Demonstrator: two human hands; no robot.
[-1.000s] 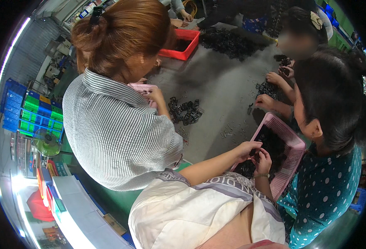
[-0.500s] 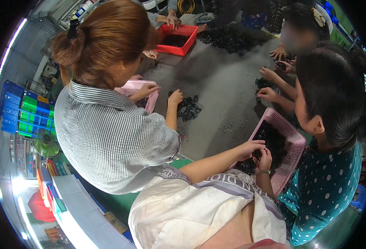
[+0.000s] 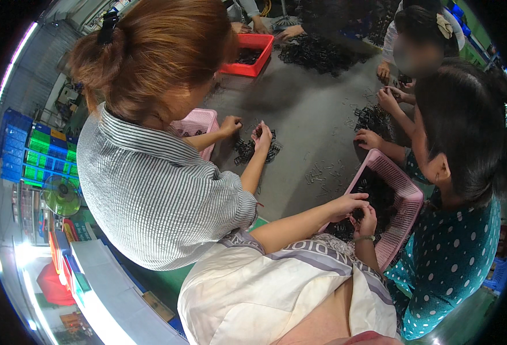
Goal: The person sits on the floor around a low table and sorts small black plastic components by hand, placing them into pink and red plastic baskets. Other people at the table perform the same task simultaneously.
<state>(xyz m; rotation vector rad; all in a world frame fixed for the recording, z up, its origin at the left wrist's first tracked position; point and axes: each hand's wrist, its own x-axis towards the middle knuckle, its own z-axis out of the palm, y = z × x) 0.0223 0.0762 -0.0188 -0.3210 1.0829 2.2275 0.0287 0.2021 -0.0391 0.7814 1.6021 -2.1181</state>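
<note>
My left hand (image 3: 348, 207) and my right hand (image 3: 366, 223) meet over a pink plastic basket (image 3: 409, 201) with slotted walls. Between my fingertips is a small black part (image 3: 358, 214), mostly hidden by the fingers; both hands are closed on it. Many small black plastic parts (image 3: 380, 192) fill the basket beneath. Just left of the basket, thin pale clip-like pieces (image 3: 322, 172) are scattered on the grey table (image 3: 299, 121).
A person in a striped shirt (image 3: 155, 190) works close on my left by another pink basket (image 3: 199, 122). A person in dotted green (image 3: 454, 264) sits on my right. Across the table are a red tray (image 3: 247, 69), a black heap (image 3: 322, 54) and more people's hands.
My hands stay nearly in place over the basket. The striped-shirt person's hands have moved right over their black pile. Hands at the far side have shifted around the red tray.
</note>
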